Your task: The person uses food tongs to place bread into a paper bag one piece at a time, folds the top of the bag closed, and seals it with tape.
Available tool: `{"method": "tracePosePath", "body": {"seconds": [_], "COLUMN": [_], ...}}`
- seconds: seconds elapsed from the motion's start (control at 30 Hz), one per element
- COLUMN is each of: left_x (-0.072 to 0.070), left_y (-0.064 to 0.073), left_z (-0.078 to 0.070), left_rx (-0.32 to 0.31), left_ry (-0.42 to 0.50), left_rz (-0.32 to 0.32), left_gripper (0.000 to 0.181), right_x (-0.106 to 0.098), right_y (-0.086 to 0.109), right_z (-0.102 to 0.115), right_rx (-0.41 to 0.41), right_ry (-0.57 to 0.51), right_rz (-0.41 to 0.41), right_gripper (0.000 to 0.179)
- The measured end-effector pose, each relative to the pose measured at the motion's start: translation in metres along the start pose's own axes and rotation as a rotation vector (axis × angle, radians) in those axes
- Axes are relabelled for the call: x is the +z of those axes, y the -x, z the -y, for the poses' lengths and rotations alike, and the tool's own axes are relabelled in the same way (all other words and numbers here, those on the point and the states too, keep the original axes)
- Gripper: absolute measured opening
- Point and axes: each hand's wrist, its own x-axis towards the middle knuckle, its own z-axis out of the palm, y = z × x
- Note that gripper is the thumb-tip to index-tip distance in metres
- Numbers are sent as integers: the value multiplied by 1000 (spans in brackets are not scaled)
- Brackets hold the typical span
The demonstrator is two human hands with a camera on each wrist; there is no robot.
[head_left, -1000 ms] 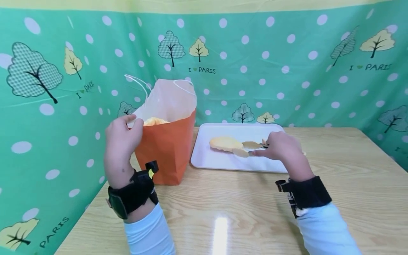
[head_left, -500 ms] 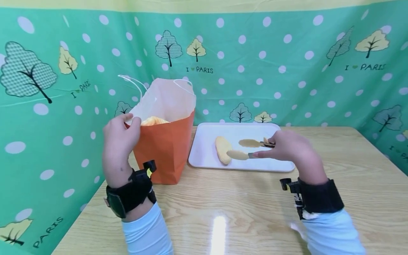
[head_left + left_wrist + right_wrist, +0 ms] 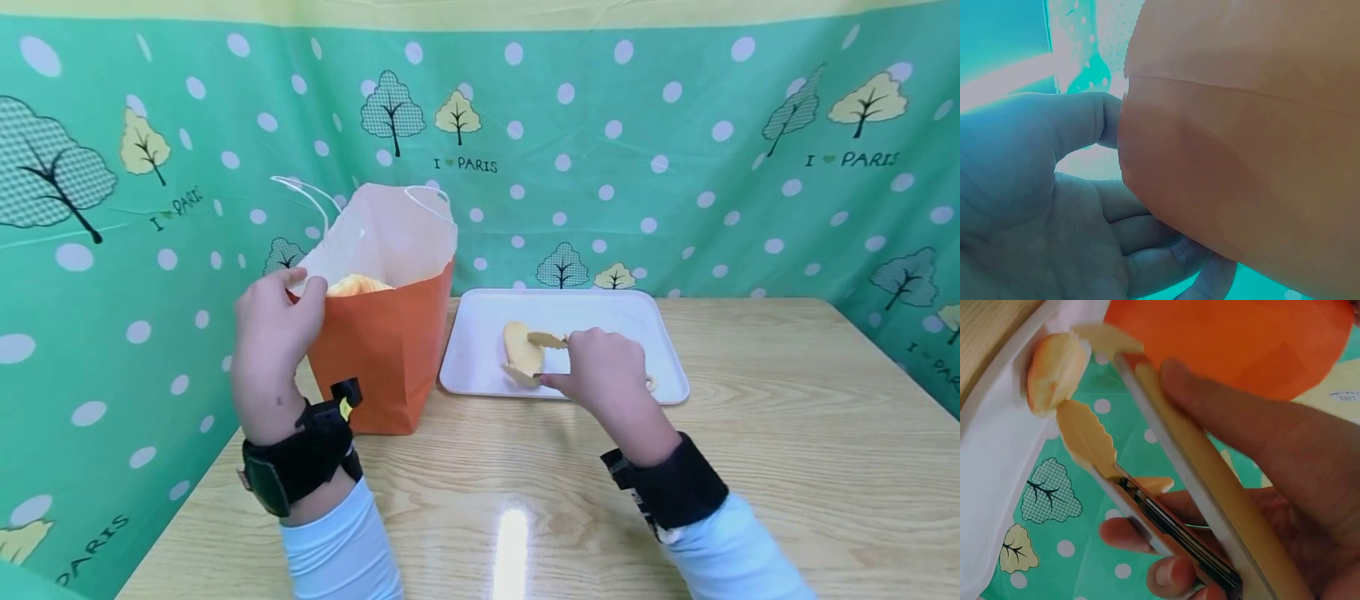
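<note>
A bread roll (image 3: 522,346) lies on the white tray (image 3: 480,304). My right hand (image 3: 611,371) holds tongs (image 3: 1191,450) with yellow scalloped tips, thumb on one arm and fingers round the other. The tips stand apart around the roll; in the right wrist view one meets the roll's end (image 3: 1054,378). To the left, an orange paper bag (image 3: 375,350) stands upright, its white inside showing. My left hand (image 3: 273,333) pinches its near left rim between thumb and fingers. Inside, the top of a yellowish bread-like thing (image 3: 358,286) shows; the rest is hidden.
White cord handles (image 3: 307,192) rise from the bag's mouth. A wooden table (image 3: 450,500) carries bag and tray. Behind and to the left hangs a green dotted cloth (image 3: 675,208) with printed trees.
The roll has turned from lying crosswise to pointing toward me. My right hand drew the tongs back to the right, then brought them left around the roll. My left hand stays at the bag's rim.
</note>
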Motion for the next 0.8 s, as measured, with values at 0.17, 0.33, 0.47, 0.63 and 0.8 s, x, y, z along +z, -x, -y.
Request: {"method": "tracePosePath", "body": {"seconds": [0.17, 0.33, 0.47, 0.63, 0.8], "left_x": [0, -1, -1, 0, 1], "left_y": [0, -1, -1, -1, 0], "left_z": [0, 0, -1, -1, -2], "left_rx": [5, 7, 10, 14, 16], "left_ry": [-16, -21, -25, -30, -36], "left_rz": [-4, 0, -4, -9, -4], "left_gripper": [59, 59, 59, 59, 59], "right_x": [-3, -14, -21, -25, -25], "right_y": [-3, -9, -10, -10, -8], "right_z": [-15, -46, -72, -96, -109], "right_rx": [41, 70, 79, 95, 120], "right_ry": [-54, -189, -239, -253, -246], "right_rz": [54, 243, 339, 361, 335], "right_gripper": [54, 59, 60, 61, 64]}}
